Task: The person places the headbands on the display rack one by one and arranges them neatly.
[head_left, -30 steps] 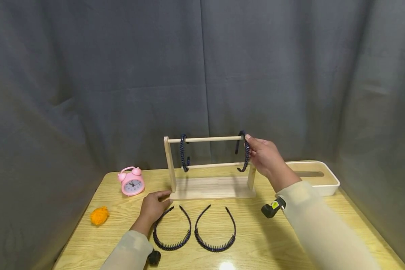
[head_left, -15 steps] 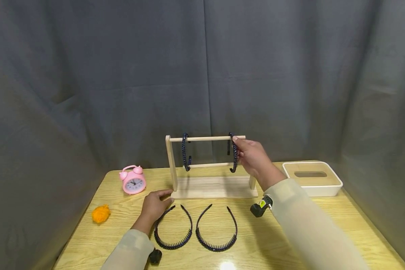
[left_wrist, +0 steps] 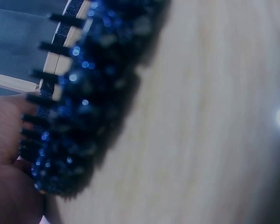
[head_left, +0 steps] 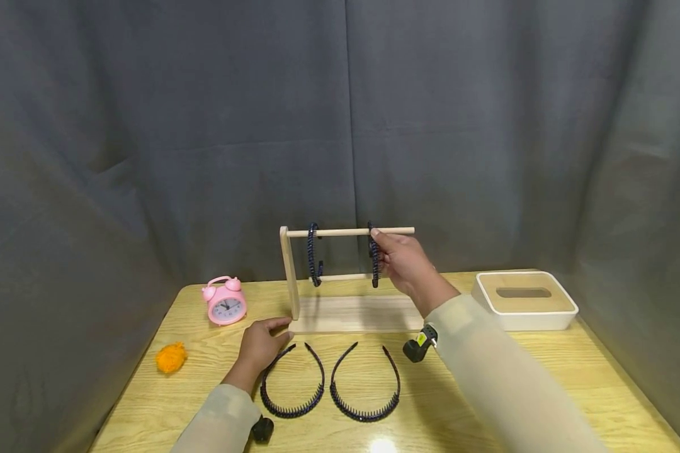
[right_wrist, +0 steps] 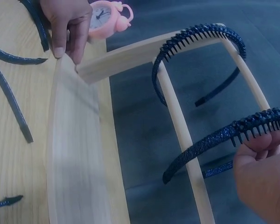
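In the head view a wooden headband rack (head_left: 345,314) with two rods stands on the table. My right hand (head_left: 407,264) pinches a dark blue toothed headband (head_left: 375,264) that sits over the rods, right of their middle. Another such headband (head_left: 311,255) hangs near the left upright. At the left end of the rack's base, my left hand (head_left: 259,346) holds the corner between thumb and fingers. Two more headbands (head_left: 291,413) lie in front, the left one beside my left wrist. Close up in the left wrist view is a glittery headband (left_wrist: 91,93).
A pink alarm clock (head_left: 226,308) and an orange fluffy ball (head_left: 171,358) are on the left of the table (head_left: 215,358). A white tissue box (head_left: 535,321) with a wooden lid stands at right. Grey curtains (head_left: 260,126) surround the table.
My right hand has slid its headband leftward along the rods, from the right end toward the middle. The left hand stays at the base's corner.
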Tool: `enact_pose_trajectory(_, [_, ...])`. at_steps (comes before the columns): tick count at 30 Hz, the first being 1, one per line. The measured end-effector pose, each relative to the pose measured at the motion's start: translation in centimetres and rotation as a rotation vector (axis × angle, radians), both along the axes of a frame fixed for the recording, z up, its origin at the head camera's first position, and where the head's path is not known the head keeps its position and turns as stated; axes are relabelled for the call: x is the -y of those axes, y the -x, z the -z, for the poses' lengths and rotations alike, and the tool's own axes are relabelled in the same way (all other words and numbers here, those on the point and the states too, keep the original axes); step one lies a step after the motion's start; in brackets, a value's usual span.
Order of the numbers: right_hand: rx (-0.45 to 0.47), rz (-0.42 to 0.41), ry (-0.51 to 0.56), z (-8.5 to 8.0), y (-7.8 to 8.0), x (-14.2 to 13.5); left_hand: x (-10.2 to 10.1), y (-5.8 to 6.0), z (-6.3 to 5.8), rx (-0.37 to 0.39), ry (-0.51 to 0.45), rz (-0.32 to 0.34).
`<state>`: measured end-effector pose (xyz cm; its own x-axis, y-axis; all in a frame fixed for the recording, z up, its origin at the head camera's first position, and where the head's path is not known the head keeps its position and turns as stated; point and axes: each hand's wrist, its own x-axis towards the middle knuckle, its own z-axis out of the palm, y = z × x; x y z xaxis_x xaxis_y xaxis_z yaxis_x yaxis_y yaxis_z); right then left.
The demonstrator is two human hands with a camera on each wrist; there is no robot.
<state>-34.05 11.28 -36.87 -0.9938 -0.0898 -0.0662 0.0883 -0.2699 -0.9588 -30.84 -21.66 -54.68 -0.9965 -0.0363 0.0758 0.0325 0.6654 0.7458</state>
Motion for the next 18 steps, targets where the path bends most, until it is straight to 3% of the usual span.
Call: enact_pose_trajectory(18, [0.007,0.013,0.025,0.2,0.1,2.9,-0.7,0.0,0.0,0.010,-0.010,0.018])
